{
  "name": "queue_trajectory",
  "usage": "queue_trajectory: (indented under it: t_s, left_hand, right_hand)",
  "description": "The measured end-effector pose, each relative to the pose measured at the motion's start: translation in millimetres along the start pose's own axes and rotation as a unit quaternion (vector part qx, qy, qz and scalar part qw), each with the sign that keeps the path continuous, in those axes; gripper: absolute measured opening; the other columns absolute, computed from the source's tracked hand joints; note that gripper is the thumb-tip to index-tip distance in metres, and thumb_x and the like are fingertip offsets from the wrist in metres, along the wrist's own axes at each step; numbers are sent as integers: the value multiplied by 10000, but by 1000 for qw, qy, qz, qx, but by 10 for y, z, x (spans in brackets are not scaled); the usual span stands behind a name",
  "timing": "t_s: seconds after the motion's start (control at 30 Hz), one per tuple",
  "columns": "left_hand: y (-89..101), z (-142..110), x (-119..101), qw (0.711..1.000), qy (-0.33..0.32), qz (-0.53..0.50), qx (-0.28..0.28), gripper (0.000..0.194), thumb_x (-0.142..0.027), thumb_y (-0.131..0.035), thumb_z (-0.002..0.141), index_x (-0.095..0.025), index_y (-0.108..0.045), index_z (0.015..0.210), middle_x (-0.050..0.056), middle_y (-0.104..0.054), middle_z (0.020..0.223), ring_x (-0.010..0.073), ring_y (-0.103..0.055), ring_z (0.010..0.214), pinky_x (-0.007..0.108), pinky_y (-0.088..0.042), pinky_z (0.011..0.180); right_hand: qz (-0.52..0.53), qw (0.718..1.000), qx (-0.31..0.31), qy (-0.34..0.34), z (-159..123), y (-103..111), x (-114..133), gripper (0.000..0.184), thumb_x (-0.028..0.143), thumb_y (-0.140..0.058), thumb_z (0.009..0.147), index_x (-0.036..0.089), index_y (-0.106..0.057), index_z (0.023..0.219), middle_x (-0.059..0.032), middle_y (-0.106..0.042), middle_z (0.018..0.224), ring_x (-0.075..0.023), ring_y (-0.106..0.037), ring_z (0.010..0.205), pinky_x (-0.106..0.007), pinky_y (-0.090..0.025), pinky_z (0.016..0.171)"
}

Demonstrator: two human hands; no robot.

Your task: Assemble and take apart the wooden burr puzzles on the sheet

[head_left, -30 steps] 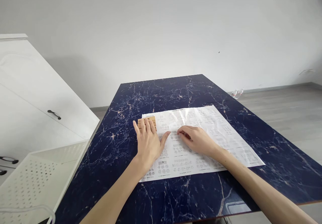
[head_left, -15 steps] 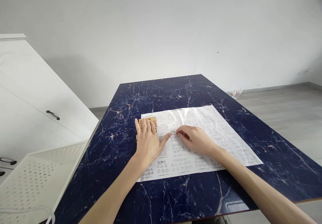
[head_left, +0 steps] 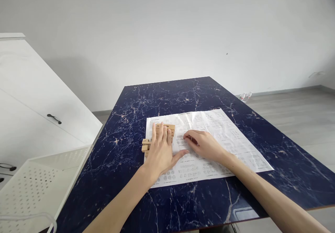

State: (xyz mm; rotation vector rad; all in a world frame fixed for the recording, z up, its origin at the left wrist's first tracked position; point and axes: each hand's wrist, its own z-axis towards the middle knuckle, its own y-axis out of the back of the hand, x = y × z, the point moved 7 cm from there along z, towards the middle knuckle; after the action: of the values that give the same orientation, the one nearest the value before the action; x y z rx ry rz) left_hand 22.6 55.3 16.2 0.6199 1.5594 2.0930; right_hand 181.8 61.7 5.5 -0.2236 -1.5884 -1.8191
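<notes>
A printed instruction sheet (head_left: 235, 138) with small diagrams lies creased on the table. Several notched wooden puzzle pieces (head_left: 170, 127) with numbers on them rest on its left part. My left hand (head_left: 158, 152) lies over these pieces, fingers spread and flat on top, thumb stretched out to the right. Two small wooden ends (head_left: 144, 145) stick out at the left, past the sheet's edge; the pieces' middle is hidden beneath the hand. My right hand (head_left: 202, 144) rests on the sheet with fingers curled in towards the thumb. Anything inside that curl is hidden.
Beneath everything is a dark blue marble-patterned table (head_left: 157, 100). On the left stand a white cabinet (head_left: 39, 97) and a white perforated rack (head_left: 39, 180) with a white cable (head_left: 28, 216). A clear object (head_left: 245, 97) shows beyond the table's right edge.
My left hand has slid to the right and slightly nearer, bringing the wooden pieces further onto the sheet. The small ends at the left now show. My right hand has stayed put.
</notes>
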Motion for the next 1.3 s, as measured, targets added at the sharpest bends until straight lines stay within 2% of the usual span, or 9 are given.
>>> queue_trajectory:
  t_s: [0.17, 0.4, 0.53, 0.67, 0.77, 0.9, 1.0, 1.1, 1.3]
  left_hand:
    - [0, -2, -96, 999, -45, -13, 22, 1026, -829, -267, 999, -32, -405, 1631, 227, -415, 1676, 405, -184, 1647, 639, -30, 1352]
    - [21, -15, -250, 991, -114, -55, 42, 1023, -806, -277, 1016, -13, -312, 1662, 229, -291, 1726, 398, -123, 1658, 639, -52, 1351]
    - [38, -27, -317, 984, -146, -84, 49, 1041, -822, -283, 1006, -27, -266, 1678, 213, -249, 1742, 385, -89, 1662, 617, -19, 1359]
    - [73, -40, -385, 977, -172, -113, 62, 1033, -834, -282, 997, -56, -287, 1676, 189, -236, 1752, 372, -89, 1662, 599, 43, 1362]
    - [96, -44, -423, 973, -185, -123, 64, 981, -818, -290, 1009, -85, -341, 1659, 160, -250, 1757, 356, -83, 1665, 587, 2, 1370]
    - [85, -32, -408, 978, -174, -104, 55, 859, -735, -282, 1062, -109, -388, 1641, 138, -291, 1749, 357, -105, 1664, 615, -50, 1366]
    - [63, -21, -354, 984, -146, -90, 46, 834, -702, -285, 1078, -124, -308, 1679, 135, -240, 1765, 356, -118, 1663, 634, -101, 1360]
    - [44, -11, -274, 992, -100, -77, 29, 879, -721, -315, 1063, -118, -250, 1699, 165, -205, 1768, 394, -152, 1653, 673, -168, 1337]
    - [14, -9, -198, 997, -48, -65, 4, 888, -727, -322, 1056, -76, -341, 1659, 196, -346, 1718, 435, -225, 1628, 700, -190, 1322]
  right_hand:
    - [-5, 1000, -8, 5, -8, -3, 12, 190, 225, -488, 1049, 225, -678, 1043, -44, -784, 962, -181, -661, 689, -310, -432, 637]
    - [32, 995, -90, -27, -20, 122, 11, 195, 272, -494, 1043, 233, -682, 1075, -10, -739, 766, -171, -624, 592, -300, -428, 597]
    - [37, 993, -98, -48, -13, 158, -8, 201, 308, -498, 1039, 225, -680, 1059, -15, -738, 746, -178, -631, 587, -303, -429, 577]
    - [30, 993, -100, -57, -11, 154, -18, 191, 297, -503, 1020, 227, -680, 1041, -11, -745, 744, -193, -661, 620, -311, -439, 601]
    - [27, 992, -103, -69, -18, 149, -41, 190, 292, -508, 1004, 229, -682, 1045, -10, -747, 741, -199, -664, 620, -315, -441, 602]
    - [30, 990, -112, -79, -27, 155, -77, 204, 305, -500, 1010, 227, -688, 1026, -19, -749, 743, -197, -659, 604, -321, -448, 604]
    - [28, 990, -114, -79, -28, 152, -92, 198, 298, -502, 1011, 231, -689, 1022, -24, -758, 764, -201, -671, 624, -326, -458, 622]
    - [25, 989, -124, -79, -30, 157, -104, 192, 296, -510, 1010, 234, -692, 1023, -30, -768, 793, -200, -661, 625, -327, -452, 612]
    - [26, 988, -132, -73, -29, 161, -123, 190, 295, -511, 1016, 232, -690, 1011, -37, -771, 813, -198, -656, 624, -331, -457, 607]
